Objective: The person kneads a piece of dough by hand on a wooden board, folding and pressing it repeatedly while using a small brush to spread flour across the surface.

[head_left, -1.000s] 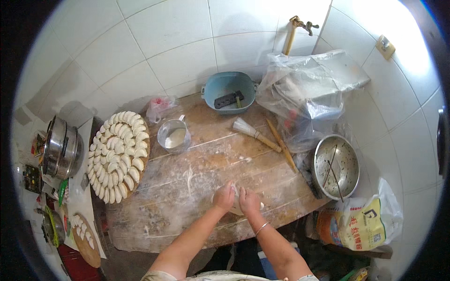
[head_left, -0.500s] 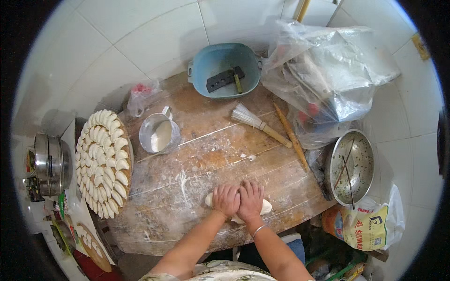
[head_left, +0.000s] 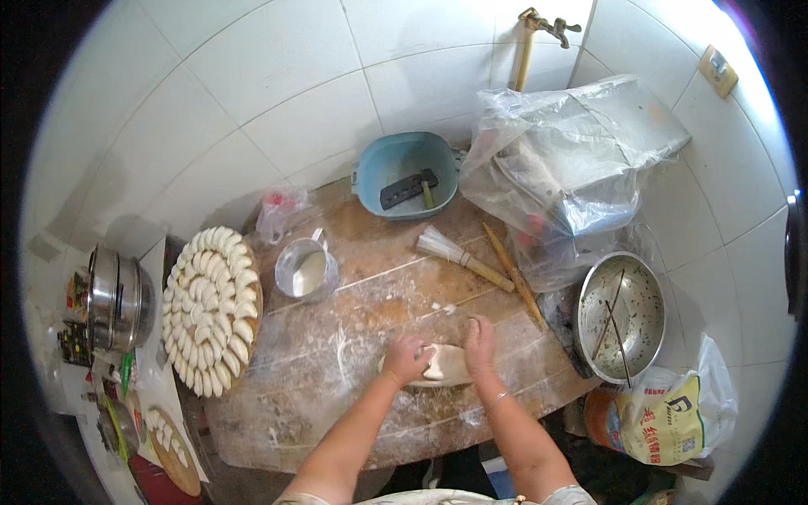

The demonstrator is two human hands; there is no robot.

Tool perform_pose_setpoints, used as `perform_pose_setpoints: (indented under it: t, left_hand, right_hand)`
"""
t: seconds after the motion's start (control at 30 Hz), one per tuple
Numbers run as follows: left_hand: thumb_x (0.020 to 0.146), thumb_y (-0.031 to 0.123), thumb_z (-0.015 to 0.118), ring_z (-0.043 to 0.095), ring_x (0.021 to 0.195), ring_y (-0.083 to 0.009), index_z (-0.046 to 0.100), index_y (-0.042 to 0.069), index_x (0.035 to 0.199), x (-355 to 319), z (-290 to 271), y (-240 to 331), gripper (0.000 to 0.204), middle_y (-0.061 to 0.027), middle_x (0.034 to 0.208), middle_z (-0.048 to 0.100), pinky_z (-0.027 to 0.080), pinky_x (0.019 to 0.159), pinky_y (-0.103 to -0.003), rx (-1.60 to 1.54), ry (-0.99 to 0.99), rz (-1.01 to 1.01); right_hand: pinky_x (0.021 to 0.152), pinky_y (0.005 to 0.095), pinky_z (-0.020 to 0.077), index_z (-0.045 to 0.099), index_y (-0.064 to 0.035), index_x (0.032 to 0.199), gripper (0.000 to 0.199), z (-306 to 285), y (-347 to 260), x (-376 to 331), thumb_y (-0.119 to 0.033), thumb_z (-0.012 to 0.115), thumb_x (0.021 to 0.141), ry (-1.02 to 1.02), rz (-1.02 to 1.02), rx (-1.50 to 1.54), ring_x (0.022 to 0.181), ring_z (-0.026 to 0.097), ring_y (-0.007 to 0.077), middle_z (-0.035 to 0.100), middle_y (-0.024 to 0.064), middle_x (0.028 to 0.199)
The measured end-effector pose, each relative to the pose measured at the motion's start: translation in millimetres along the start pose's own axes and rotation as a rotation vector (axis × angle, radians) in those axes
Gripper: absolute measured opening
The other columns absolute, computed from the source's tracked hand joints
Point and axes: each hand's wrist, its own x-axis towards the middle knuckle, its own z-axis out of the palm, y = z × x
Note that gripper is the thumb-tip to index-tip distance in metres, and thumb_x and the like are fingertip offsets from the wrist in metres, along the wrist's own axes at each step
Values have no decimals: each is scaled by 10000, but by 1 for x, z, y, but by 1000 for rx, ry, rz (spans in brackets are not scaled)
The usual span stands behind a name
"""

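A flattened, elongated piece of pale dough lies near the front of the floury wooden table, with a raised fold in its middle. My left hand is closed on its left part, fingers curled over the fold. At the right end, my right hand is closed around the dough's edge, its fingers bent inward and partly hidden. My hands are apart, and the dough shows between them. A bracelet circles my right wrist.
Left stands a round board of dumplings, near a steel pot. Beyond the dough are a plastic jug, blue basin, whisk brush and rolling pin. Right sits a metal bowl with chopsticks, beside a plastic-covered object.
My hands, pressed together on the dough before, have moved apart toward its two ends. The dough looks flatter, with a fold now visible. The view has tilted up, showing the tap.
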Motion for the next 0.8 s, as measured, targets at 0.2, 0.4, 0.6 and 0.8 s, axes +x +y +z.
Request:
perform_pose_setpoints:
  t: [0.2, 0.4, 0.6, 0.8]
  left_hand:
    - [783, 406, 704, 525, 1102, -368, 624, 68, 1208, -81, -19, 21, 548, -190, 1119, 605, 418, 969, -453, 146, -100, -319]
    - [808, 333, 686, 594, 1008, -328, 653, 69, 1140, -147, -51, 19, 425, -153, 1044, 634, 497, 847, -436, 43, -118, -634]
    - [936, 282, 507, 568, 1049, -341, 585, -28, 1192, -199, -56, -46, 409, -177, 1114, 616, 444, 932, -435, -489, 216, -348]
    - [977, 347, 428, 466, 1215, -386, 549, -26, 1237, -213, -43, -10, 471, -231, 1283, 519, 367, 1025, -439, -346, 204, -198]
  right_hand:
    - [787, 442, 501, 625, -4, 1122, 408, -21, -10, -63, -314, 639, 857, -391, 182, -444, 895, 646, 394, 671, 247, 981]
    - [762, 416, 506, 563, -10, 1067, 331, 33, -55, -128, -214, 686, 837, -441, 94, -158, 818, 624, 252, 642, 177, 932]
    - [721, 441, 493, 608, -8, 947, 279, 75, -114, -219, -281, 578, 897, -377, -44, -355, 781, 616, 346, 629, 197, 912]
    - [776, 489, 444, 606, -43, 1039, 249, 99, -79, -230, -210, 559, 860, -78, -385, -691, 933, 581, 381, 573, 206, 1179]
